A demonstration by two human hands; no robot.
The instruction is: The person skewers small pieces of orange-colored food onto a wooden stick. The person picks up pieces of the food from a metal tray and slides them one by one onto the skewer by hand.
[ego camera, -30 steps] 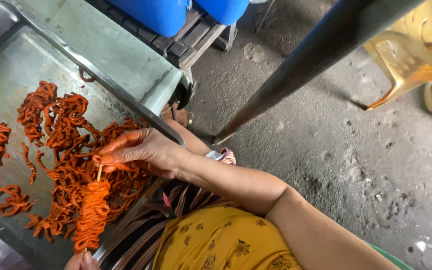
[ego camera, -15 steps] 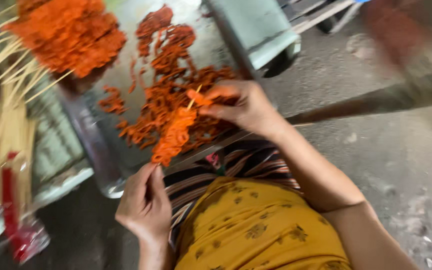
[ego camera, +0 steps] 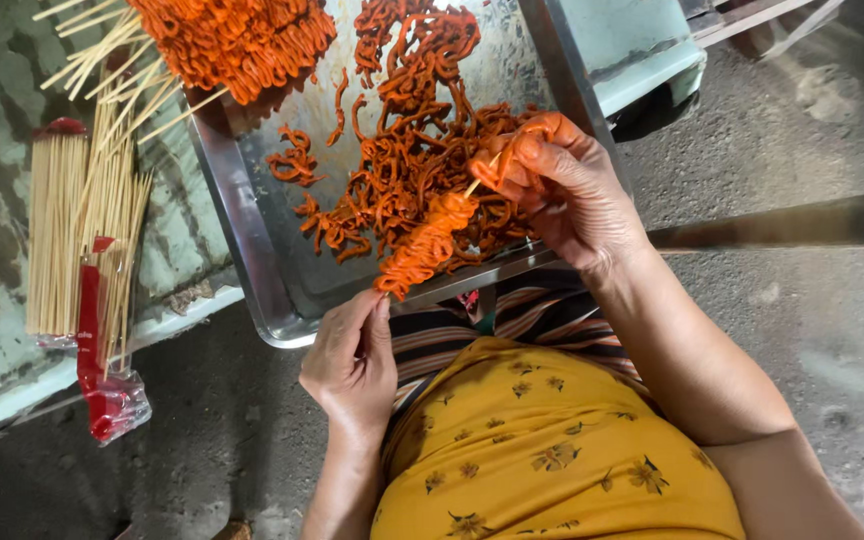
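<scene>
Skewer (ego camera: pixel 430 243) is hanging over the tray (ego camera: pixel 252 250), loaded with orange strips. Left hand (ego camera: pixel 350 362) is pinching its lower end; right hand (ego camera: pixel 562 190) is gripping a strip at the tip. Thread centrally, pushing straight.

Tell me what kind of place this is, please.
Probably an informal outdoor food-preparation spot. A metal tray of orange marinated strips sits on a worn green table, beside bundled bamboo skewers, above a rough concrete floor.
</scene>
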